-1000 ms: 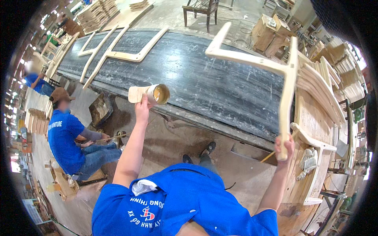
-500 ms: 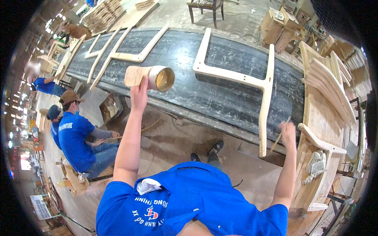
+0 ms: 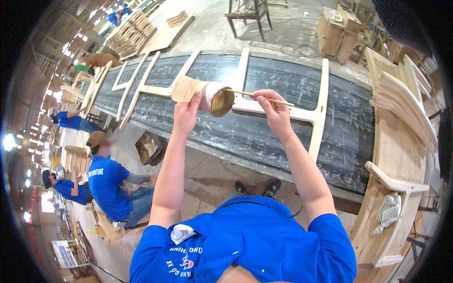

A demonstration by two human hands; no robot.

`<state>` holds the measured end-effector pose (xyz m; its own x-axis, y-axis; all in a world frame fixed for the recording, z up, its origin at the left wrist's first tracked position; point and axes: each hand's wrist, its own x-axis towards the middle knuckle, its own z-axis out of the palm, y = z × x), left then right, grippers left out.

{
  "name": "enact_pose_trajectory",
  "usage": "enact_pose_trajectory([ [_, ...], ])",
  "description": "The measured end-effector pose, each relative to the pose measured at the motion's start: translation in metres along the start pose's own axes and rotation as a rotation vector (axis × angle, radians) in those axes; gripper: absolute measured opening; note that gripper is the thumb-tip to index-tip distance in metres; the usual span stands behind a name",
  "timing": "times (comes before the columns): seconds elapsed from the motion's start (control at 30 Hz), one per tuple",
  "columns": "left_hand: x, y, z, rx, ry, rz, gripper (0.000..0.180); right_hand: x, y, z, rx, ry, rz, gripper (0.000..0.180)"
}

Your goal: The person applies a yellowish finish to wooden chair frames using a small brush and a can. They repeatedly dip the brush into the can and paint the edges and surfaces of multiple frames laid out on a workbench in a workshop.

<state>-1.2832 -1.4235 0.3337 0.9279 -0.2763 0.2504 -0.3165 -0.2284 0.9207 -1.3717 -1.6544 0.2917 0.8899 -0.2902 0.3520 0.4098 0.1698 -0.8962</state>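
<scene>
My left hand (image 3: 187, 113) grips the flat wooden handle (image 3: 188, 88) of a cup (image 3: 222, 102), its mouth tilted toward me. Yellowish-brown liquid shows inside. Pinched in my right hand (image 3: 275, 112) is a thin wooden stick (image 3: 245, 93), its far tip at the cup's rim. Beneath both hands lies a pale wooden chair frame (image 3: 322, 101) on a long dark table (image 3: 349, 141). The cup and my right hand cover part of that frame. Another pale frame (image 3: 160, 90) lies farther left.
Curved wooden parts (image 3: 406, 104) are stacked on a wooden bench (image 3: 373, 224) to the right, with a glove (image 3: 389, 213) nearby. A seated co-worker in blue (image 3: 109, 184) is at the left, beside a dark box (image 3: 150, 147). A chair (image 3: 246, 19) stands beyond the table.
My right hand has swung up and left with the stick, from the table's near right edge to the cup. In the picture, the cup has shifted slightly right.
</scene>
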Motion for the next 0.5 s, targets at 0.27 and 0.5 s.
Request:
enact_pose_trajectory([
  [0.27, 0.010, 0.005, -0.013, -0.039, 0.036, -0.004, 0.034, 0.014, 0.025, 0.002, 0.143, -0.038, 0.008, 0.011],
  [0.5, 0.039, 0.002, -0.034, 0.052, 0.041, 0.134, 0.030, 0.042, 0.023, 0.010, 0.047, -0.034, -0.057, 0.011],
])
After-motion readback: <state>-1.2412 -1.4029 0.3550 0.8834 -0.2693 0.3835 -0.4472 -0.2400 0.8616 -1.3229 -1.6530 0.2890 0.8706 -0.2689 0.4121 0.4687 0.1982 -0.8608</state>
